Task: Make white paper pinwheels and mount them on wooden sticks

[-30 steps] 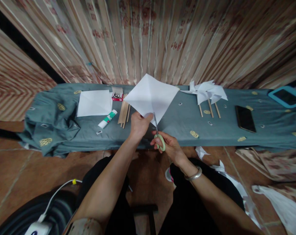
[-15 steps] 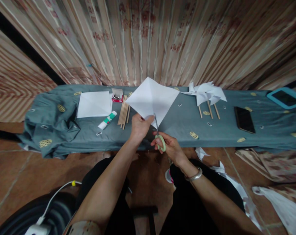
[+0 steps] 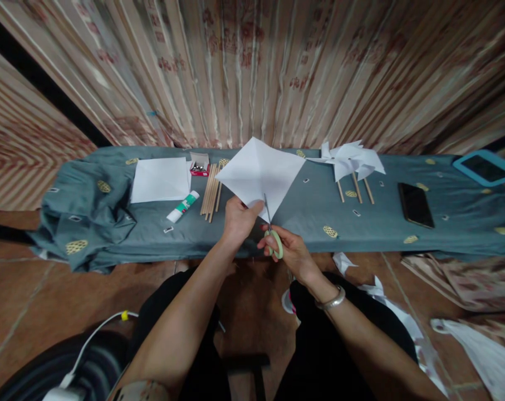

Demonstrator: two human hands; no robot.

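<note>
My left hand point(image 3: 240, 218) pinches a creased white square of paper point(image 3: 260, 170) near its lower corner, thumb on top. The sheet is held up above the bench, turned like a diamond. In my right hand point(image 3: 292, 248) is a pair of scissors point(image 3: 276, 244) with pale green handles, my fingers through the loops. Their blades lie at the paper's lower corner, one of them showing over the sheet and pointing away from me. How far any cut runs is too fine to make out.
On the cloth-covered bench point(image 3: 294, 236) lie a paper stack point(image 3: 160, 179), a glue stick point(image 3: 182, 206), wooden sticks point(image 3: 209, 192), a small red box point(image 3: 199, 165), paper pinwheels point(image 3: 352, 159), a phone point(image 3: 416, 205) and a blue-framed device point(image 3: 486, 167). Paper scraps point(image 3: 396, 312) litter the floor at right.
The paper's top corner has dipped slightly toward me. Both hands stay almost in place, still gripping the paper and the scissors.
</note>
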